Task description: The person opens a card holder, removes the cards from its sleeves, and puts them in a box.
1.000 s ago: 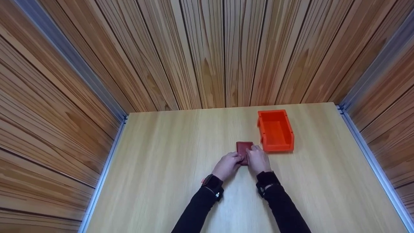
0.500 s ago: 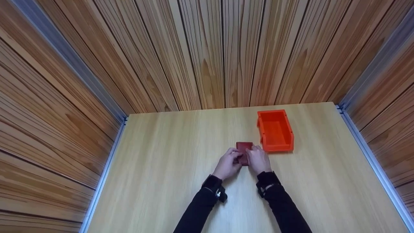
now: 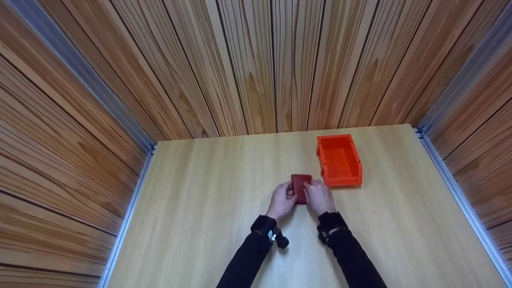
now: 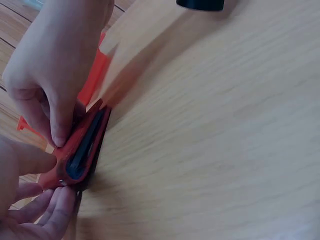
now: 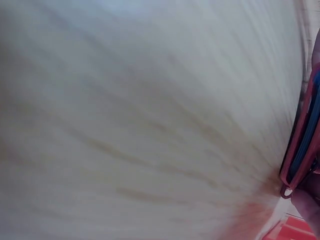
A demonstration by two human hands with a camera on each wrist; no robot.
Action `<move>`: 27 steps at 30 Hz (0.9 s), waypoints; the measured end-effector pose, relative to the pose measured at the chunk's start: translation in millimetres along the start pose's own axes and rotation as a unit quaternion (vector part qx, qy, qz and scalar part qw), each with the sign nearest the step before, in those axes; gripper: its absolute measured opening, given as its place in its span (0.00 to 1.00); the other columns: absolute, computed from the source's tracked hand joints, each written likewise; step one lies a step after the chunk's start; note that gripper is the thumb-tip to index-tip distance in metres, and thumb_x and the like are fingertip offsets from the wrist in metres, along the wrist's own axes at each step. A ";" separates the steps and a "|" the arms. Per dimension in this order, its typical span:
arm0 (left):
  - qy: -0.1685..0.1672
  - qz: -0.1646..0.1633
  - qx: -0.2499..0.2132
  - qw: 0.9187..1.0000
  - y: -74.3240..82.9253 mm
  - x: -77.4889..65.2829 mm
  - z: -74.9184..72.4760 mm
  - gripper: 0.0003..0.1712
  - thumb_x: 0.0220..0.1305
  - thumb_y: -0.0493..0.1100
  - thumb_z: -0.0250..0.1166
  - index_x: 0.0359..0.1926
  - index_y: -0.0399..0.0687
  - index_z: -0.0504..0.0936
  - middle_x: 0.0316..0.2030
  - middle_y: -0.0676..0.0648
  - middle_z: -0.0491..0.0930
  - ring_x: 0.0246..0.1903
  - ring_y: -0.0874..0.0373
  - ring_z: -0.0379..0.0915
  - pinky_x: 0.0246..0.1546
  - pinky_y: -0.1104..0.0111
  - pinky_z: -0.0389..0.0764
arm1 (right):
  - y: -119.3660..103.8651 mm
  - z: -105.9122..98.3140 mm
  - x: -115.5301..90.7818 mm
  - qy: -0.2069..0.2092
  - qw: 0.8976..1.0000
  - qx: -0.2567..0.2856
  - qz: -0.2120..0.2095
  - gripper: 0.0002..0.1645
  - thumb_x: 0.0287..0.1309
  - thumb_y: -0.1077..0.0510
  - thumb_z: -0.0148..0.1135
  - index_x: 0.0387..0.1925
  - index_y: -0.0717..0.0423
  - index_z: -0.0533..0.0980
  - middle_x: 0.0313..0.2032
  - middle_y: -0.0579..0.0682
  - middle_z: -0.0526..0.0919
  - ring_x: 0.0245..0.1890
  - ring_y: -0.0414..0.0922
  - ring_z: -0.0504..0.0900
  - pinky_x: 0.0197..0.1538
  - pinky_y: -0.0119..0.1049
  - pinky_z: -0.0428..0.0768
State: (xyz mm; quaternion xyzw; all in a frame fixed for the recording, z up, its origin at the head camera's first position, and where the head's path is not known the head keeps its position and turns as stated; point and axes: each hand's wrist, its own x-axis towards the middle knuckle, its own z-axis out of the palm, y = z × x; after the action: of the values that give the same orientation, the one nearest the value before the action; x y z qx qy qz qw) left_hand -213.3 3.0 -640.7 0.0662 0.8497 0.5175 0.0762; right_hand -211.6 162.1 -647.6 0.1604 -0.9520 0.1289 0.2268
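A dark red wallet lies at the middle of the wooden table, between both hands. My left hand grips its left edge, thumb on top and other fingers along the side. My right hand pinches the wallet's right side. Seen from the left wrist, the wallet is folded, with dark blue layers showing between its red covers. A small metal snap shows near its lower corner. At the right edge of the right wrist view, the wallet's folded end shows, with fingertips partly in frame.
An orange open-front bin stands just right of and beyond the right hand. Wood-panelled walls with metal corner rails enclose the table at the back and sides.
My left hand has shifted from lying over the wallet's lower left corner to holding its left edge, the wrist turning along. My right hand stays in place.
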 end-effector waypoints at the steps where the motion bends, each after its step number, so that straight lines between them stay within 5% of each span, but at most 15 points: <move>1: 0.005 0.001 0.004 1.000 0.6 -0.3 1.0 0.32 0.65 0.30 0.68 0.69 0.32 0.72 0.50 0.40 0.79 0.42 0.60 0.79 0.46 0.72 0.83 | -0.1 -0.6 -0.3 -0.003 1.000 0.004 0.004 0.09 0.57 0.65 0.71 0.39 0.66 0.87 0.32 0.63 0.87 0.35 0.59 0.84 0.40 0.50 0.85; 7: 0.017 0.000 0.003 1.000 6.0 0.5 4.2 0.33 0.65 0.30 0.69 0.70 0.33 0.73 0.50 0.41 0.78 0.44 0.60 0.79 0.46 0.74 0.83 | -0.9 -4.5 -0.5 -0.024 0.998 0.036 0.039 0.09 0.63 0.65 0.67 0.43 0.66 0.87 0.37 0.64 0.88 0.38 0.60 0.85 0.44 0.53 0.86; 15: 0.017 -0.005 -0.017 1.000 19.9 1.4 5.9 0.35 0.66 0.32 0.69 0.73 0.39 0.71 0.55 0.44 0.76 0.46 0.60 0.78 0.50 0.71 0.83 | 3.0 -4.8 0.1 -0.001 0.997 0.038 0.061 0.10 0.61 0.66 0.68 0.43 0.67 0.87 0.30 0.63 0.85 0.30 0.61 0.85 0.36 0.53 0.85; 27: 0.036 0.047 0.000 0.998 32.0 -1.9 19.8 0.38 0.64 0.35 0.72 0.73 0.38 0.70 0.55 0.39 0.74 0.47 0.57 0.77 0.50 0.72 0.81 | 6.7 -13.0 -3.9 -0.016 0.990 0.080 0.117 0.06 0.62 0.68 0.66 0.37 0.68 0.86 0.25 0.62 0.85 0.28 0.62 0.86 0.34 0.56 0.83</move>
State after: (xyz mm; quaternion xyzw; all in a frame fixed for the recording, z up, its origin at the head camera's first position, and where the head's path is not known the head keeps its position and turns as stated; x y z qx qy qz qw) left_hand -206.4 34.4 -621.0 0.0875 0.8481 0.5222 0.0208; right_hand -205.7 173.4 -639.3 0.0680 -0.9544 0.2275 0.1809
